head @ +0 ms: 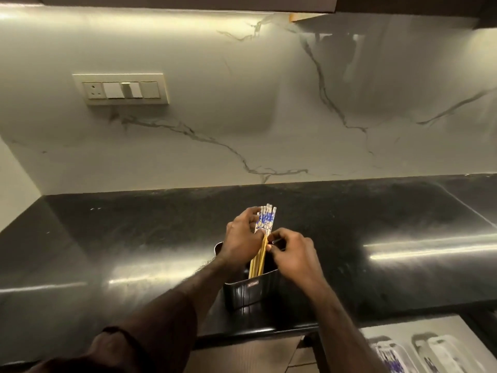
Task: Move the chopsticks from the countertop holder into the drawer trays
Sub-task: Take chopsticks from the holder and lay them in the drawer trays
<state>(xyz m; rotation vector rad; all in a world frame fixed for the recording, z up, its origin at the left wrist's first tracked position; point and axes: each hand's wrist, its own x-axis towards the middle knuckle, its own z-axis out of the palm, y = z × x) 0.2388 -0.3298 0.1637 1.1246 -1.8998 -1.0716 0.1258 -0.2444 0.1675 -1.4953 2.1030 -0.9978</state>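
In the head view, a bundle of chopsticks is seen standing in a black ribbed holder that is set on the dark polished countertop, near its front edge. The chopsticks are yellow along their shafts and capped with white ends patterned in blue; these ends are fanned out above the holder's rim and tilted slightly away from the camera. The upper part of the bundle is gripped by the left hand, whose fingers are curled round the patterned ends from the left side. The shafts are pinched lower down by the right hand, its thumb and forefinger closed on them just above the holder's rim, with the remaining fingers bent. Both forearms are extended over the countertop edge, and a dark sleeve is seen at the left elbow.

At the lower right, below the countertop, an open drawer is partly shown, in which white trays are laid side by side; blue-patterned items are seen in the left one, though they are too blurred to be told apart. Behind the countertop, a white marble backsplash with grey veins is lit from above, and a cream switch plate is fixed to it at the left.
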